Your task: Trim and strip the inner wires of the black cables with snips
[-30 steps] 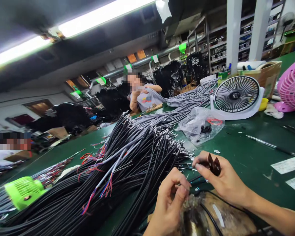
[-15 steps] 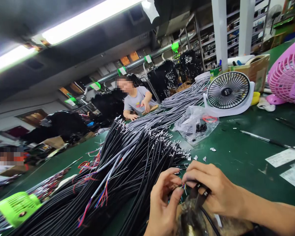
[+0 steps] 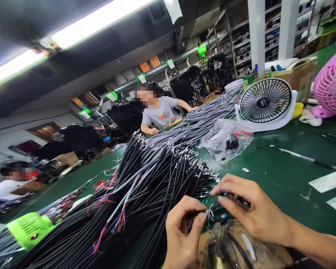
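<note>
Between thumb and forefinger, my left hand (image 3: pixel 184 229) pinches a cable end, from which short coloured wires (image 3: pixel 210 213) fan out. My right hand (image 3: pixel 249 205), just to the right, is closed around a dark tool (image 3: pixel 236 200) whose details are partly hidden by the fingers. Below both hands lies a worn brown block (image 3: pixel 266 243) with a dark lump on it and a black cable across it. Left of my hands spreads a large bundle of black cables (image 3: pixel 100 216) with pale tips, with grey cables (image 3: pixel 207 112) beyond.
A white fan (image 3: pixel 264 102), a pink fan (image 3: pixel 333 89) and a plastic bag of small black parts (image 3: pixel 226 140) stand or lie on the green table (image 3: pixel 285 175). A pen (image 3: pixel 310 158) and paper labels lie right. A person (image 3: pixel 162 112) sits across; another is far left.
My right hand has drawn back from my left, lifting the tool off the wires, which now show more clearly. The person across has stretched one arm toward the grey cables.
</note>
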Action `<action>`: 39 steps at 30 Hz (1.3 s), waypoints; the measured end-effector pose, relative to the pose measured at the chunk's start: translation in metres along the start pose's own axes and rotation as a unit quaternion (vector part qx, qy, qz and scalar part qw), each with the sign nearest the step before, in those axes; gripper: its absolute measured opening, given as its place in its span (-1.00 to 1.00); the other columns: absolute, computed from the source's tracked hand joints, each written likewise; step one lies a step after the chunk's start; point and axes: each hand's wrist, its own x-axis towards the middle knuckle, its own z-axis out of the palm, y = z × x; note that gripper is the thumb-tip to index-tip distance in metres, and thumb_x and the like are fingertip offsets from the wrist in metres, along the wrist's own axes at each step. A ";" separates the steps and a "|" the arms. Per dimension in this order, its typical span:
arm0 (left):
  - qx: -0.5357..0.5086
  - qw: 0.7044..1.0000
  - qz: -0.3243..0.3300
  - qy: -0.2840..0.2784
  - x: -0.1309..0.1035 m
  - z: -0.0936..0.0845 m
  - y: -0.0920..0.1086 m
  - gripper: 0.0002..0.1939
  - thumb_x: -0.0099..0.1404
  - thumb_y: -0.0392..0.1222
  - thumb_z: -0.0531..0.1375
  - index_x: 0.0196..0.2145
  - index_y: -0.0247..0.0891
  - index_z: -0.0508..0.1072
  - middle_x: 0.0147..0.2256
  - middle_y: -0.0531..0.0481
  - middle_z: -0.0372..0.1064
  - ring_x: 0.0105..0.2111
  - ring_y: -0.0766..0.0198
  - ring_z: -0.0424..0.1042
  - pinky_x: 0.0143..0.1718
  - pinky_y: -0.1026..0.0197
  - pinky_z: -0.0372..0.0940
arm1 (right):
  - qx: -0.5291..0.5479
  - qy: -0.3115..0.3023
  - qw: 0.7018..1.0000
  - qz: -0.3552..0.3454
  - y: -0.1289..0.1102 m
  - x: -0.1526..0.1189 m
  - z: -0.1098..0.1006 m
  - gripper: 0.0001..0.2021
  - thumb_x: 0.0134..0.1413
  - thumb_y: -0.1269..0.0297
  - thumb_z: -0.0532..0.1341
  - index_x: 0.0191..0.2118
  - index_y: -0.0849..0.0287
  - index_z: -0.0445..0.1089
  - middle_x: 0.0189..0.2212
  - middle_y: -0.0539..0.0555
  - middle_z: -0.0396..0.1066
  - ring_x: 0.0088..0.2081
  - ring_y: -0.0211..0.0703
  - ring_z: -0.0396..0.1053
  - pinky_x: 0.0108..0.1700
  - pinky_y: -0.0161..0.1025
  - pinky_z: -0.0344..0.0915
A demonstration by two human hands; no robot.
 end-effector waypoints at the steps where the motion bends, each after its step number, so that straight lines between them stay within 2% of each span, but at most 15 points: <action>1: 0.001 1.000 -0.001 -0.005 0.000 0.000 0.001 -0.93 0.22 -0.34 0.16 -0.37 -0.22 0.41 -0.47 0.05 0.30 -0.48 0.34 0.27 -0.48 0.36 0.18 | 0.000 -0.016 1.000 -0.015 0.001 -0.001 0.000 -0.75 0.10 0.56 0.08 -0.13 0.20 0.34 -0.28 0.08 0.34 -0.26 -0.24 0.33 -0.24 -0.32 0.26; 3: 0.004 1.000 -0.008 -0.015 -0.001 0.001 0.002 -0.94 0.23 -0.33 0.15 -0.36 -0.22 0.40 -0.46 0.05 0.30 -0.48 0.34 0.27 -0.48 0.36 0.17 | -0.026 -0.044 0.997 -0.055 0.003 -0.004 0.002 -0.69 0.05 0.60 0.09 -0.08 0.20 0.32 -0.23 0.11 0.34 -0.26 -0.24 0.34 -0.26 -0.33 0.26; 6: 0.012 0.999 -0.030 -0.022 -0.002 0.004 0.003 -0.95 0.23 -0.31 0.14 -0.38 -0.23 0.39 -0.48 0.05 0.27 -0.51 0.35 0.25 -0.51 0.36 0.15 | -0.120 -0.052 0.987 -0.094 0.007 -0.009 0.006 -0.65 -0.08 0.65 0.07 -0.16 0.21 0.32 -0.28 0.10 0.36 -0.30 -0.19 0.35 -0.35 -0.30 0.21; 8: 0.015 0.999 -0.046 -0.021 -0.003 0.006 0.003 -0.94 0.24 -0.30 0.14 -0.40 -0.25 0.38 -0.49 0.06 0.25 -0.53 0.36 0.22 -0.54 0.37 0.14 | -0.169 -0.049 0.981 -0.085 0.009 -0.011 0.009 -0.64 -0.18 0.67 0.06 -0.22 0.21 0.31 -0.33 0.07 0.37 -0.33 -0.16 0.35 -0.40 -0.27 0.15; 11: 0.005 0.997 -0.068 -0.021 -0.004 0.008 0.004 -0.91 0.25 -0.27 0.13 -0.42 -0.27 0.37 -0.50 0.05 0.23 -0.53 0.36 0.20 -0.55 0.37 0.12 | -0.180 -0.057 0.980 -0.060 0.009 -0.011 0.009 -0.64 -0.25 0.65 0.06 -0.25 0.21 0.29 -0.35 0.07 0.35 -0.36 -0.15 0.34 -0.45 -0.27 0.12; 14: -0.027 0.996 -0.082 -0.019 -0.004 0.007 0.005 -0.89 0.26 -0.22 0.13 -0.42 -0.27 0.37 -0.50 0.05 0.21 -0.52 0.35 0.20 -0.55 0.38 0.12 | -0.149 -0.010 0.987 -0.056 0.006 -0.008 0.004 -0.70 -0.11 0.64 0.04 -0.22 0.23 0.28 -0.34 0.09 0.31 -0.35 -0.17 0.33 -0.44 -0.28 0.17; 17: -0.061 0.993 -0.097 -0.023 -0.004 0.005 0.005 -0.88 0.25 -0.20 0.15 -0.40 -0.28 0.40 -0.49 0.04 0.23 -0.50 0.36 0.22 -0.52 0.39 0.14 | -0.074 0.035 0.995 -0.059 0.002 -0.005 -0.001 -0.75 0.03 0.58 0.08 -0.15 0.23 0.31 -0.30 0.10 0.31 -0.30 -0.20 0.32 -0.33 -0.29 0.27; 20: -0.085 0.989 -0.118 -0.037 -0.006 0.003 0.002 -0.88 0.25 -0.18 0.16 -0.37 -0.28 0.42 -0.45 0.01 0.29 -0.45 0.31 0.28 -0.43 0.36 0.21 | -0.013 -0.015 0.998 -0.054 -0.001 -0.003 -0.001 -0.71 -0.01 0.50 0.24 -0.11 0.24 0.36 -0.26 0.12 0.34 -0.29 -0.21 0.34 -0.28 -0.30 0.31; 22: -0.093 0.985 -0.140 -0.047 -0.010 0.002 -0.002 -0.86 0.23 -0.16 0.18 -0.35 -0.30 0.44 -0.43 -0.02 0.32 -0.43 0.27 0.31 -0.40 0.32 0.24 | 0.011 -0.039 0.998 -0.048 -0.001 -0.002 0.000 -0.77 -0.02 0.47 0.27 -0.17 0.27 0.42 -0.31 0.11 0.37 -0.33 -0.22 0.35 -0.31 -0.30 0.30; 25: -0.106 0.977 -0.178 -0.045 -0.015 0.001 -0.008 -0.81 0.21 -0.12 0.20 -0.33 -0.32 0.45 -0.46 -0.03 0.30 -0.48 0.29 0.29 -0.49 0.32 0.21 | 0.041 -0.035 0.998 -0.037 0.001 0.000 0.003 -0.87 0.01 0.49 0.24 -0.26 0.30 0.47 -0.39 0.10 0.39 -0.38 -0.25 0.35 -0.35 -0.31 0.28; 28: -0.143 0.965 -0.215 -0.045 -0.016 0.003 -0.011 -0.76 0.18 -0.06 0.22 -0.32 -0.32 0.44 -0.53 0.03 0.24 -0.60 0.38 0.18 -0.62 0.37 0.10 | 0.058 -0.005 0.998 -0.017 0.002 0.000 0.007 -0.94 0.00 0.48 0.26 -0.37 0.28 0.48 -0.47 0.05 0.39 -0.44 -0.27 0.33 -0.40 -0.33 0.25; 34: -0.284 0.917 -0.268 -0.082 -0.005 0.016 -0.003 -0.67 0.17 0.03 0.23 -0.45 -0.31 0.31 -0.64 0.17 0.07 -0.73 0.57 -0.12 -0.75 0.46 -0.16 | 0.024 0.099 0.995 0.021 0.011 -0.006 0.023 -0.87 0.01 0.40 0.26 -0.52 0.21 0.36 -0.56 -0.01 0.36 -0.50 -0.27 0.30 -0.43 -0.32 0.22; 36: -0.314 0.906 -0.269 -0.085 -0.003 0.019 0.000 -0.66 0.17 0.03 0.22 -0.47 -0.29 0.25 -0.64 0.20 0.05 -0.75 0.60 -0.17 -0.77 0.48 -0.20 | -0.016 0.112 0.994 -0.007 0.015 -0.011 0.028 -0.88 0.05 0.41 0.23 -0.48 0.20 0.34 -0.54 0.00 0.36 -0.49 -0.26 0.31 -0.44 -0.32 0.21; 39: -0.322 0.902 -0.271 -0.091 -0.003 0.019 0.002 -0.66 0.20 0.05 0.20 -0.47 -0.27 0.23 -0.67 0.23 -0.01 -0.77 0.60 -0.18 -0.79 0.48 -0.18 | -0.126 0.118 0.981 -0.085 0.017 -0.018 0.031 -0.92 0.10 0.47 0.14 -0.35 0.19 0.35 -0.49 0.03 0.38 -0.45 -0.23 0.34 -0.43 -0.30 0.17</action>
